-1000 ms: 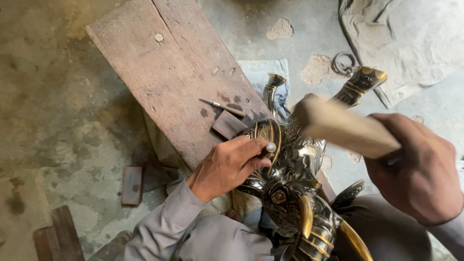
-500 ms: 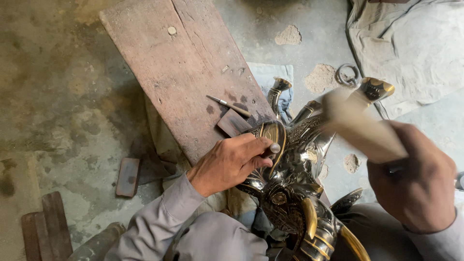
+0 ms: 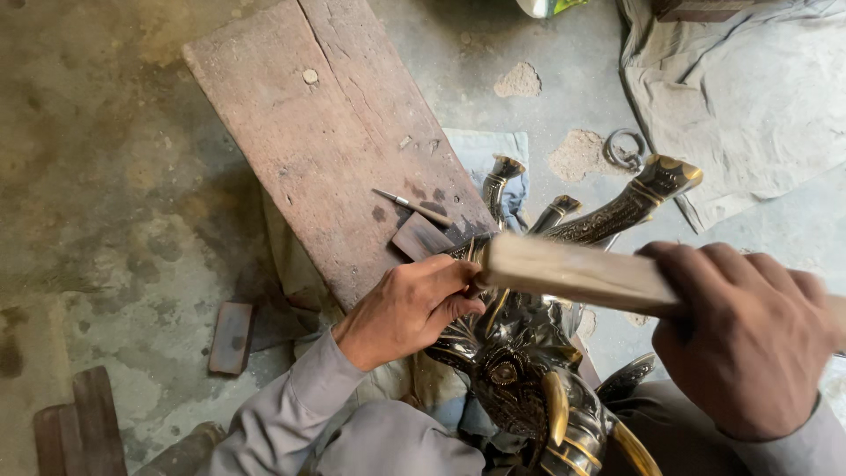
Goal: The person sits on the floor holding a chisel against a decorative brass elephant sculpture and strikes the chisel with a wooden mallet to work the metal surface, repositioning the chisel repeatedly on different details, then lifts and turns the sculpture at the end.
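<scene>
Elephant figure (image 3: 529, 388) of dark metal lies across my lap, nearest to me; its body is blackened and closely patterned with fine engraving, its curved tusks (image 3: 557, 407) and trim shine in brass gold, and a small round eye sits in the head; its legs, dark and brass-capped, point away from me toward the floor, one long leg (image 3: 634, 201) reaching furthest. My left hand (image 3: 410, 308) rests on the figure's upper part, fingers curled together and pinched on something small at the metal, though I cannot tell what it is; my right hand (image 3: 749, 339) is clenched around the handle of a pale wooden mallet (image 3: 573, 273), whose block crosses above the figure and meets the left fingertips. Beyond the figure a worn reddish wooden plank (image 3: 335, 132) slants over the concrete floor (image 3: 97, 176); on its near end lie a slim pointed metal tool (image 3: 410, 205) and a small dark block (image 3: 421, 236); a blue cloth (image 3: 485, 150) shows beside the plank; farther right lie a metal ring (image 3: 624, 150) and a grey sheet (image 3: 749, 97).
</scene>
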The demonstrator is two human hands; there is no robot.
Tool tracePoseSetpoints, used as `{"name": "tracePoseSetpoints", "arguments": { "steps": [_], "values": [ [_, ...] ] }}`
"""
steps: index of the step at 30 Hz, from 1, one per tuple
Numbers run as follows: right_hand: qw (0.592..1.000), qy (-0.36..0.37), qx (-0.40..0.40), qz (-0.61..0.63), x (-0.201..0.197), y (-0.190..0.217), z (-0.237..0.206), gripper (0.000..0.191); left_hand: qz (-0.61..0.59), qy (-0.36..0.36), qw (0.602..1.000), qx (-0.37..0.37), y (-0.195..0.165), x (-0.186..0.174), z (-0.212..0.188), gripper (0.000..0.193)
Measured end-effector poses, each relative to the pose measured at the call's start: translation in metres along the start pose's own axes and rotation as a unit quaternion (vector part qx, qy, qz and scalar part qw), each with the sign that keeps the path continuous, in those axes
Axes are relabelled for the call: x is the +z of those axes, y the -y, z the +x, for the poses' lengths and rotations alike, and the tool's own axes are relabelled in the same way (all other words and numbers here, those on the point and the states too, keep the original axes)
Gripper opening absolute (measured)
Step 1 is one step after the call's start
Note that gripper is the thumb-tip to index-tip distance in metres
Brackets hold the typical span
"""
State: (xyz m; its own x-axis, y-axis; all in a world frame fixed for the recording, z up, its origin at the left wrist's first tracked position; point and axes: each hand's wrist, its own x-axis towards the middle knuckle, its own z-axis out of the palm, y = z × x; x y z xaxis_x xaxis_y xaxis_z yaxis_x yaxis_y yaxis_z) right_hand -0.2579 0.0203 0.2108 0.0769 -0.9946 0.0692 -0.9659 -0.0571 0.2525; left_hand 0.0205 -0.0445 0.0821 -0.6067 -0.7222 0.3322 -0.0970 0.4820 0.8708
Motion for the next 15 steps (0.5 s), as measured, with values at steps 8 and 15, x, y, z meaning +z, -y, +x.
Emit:
{"name": "tracePoseSetpoints", "arguments": {
  "steps": [8,15],
  "values": [
    [0.989,-0.003,0.026,0.149,-0.013,0.009,0.007,0.046,0.031,0.004,0.999,-0.008,0.004,-0.001,0.001,0.031],
    [0.992,-0.037,0.017,0.122,-0.017,0.014,0.004,0.050,-0.019,-0.015,1.000,0.011,0.001,-0.003,0.002,0.035]
  ]
}}
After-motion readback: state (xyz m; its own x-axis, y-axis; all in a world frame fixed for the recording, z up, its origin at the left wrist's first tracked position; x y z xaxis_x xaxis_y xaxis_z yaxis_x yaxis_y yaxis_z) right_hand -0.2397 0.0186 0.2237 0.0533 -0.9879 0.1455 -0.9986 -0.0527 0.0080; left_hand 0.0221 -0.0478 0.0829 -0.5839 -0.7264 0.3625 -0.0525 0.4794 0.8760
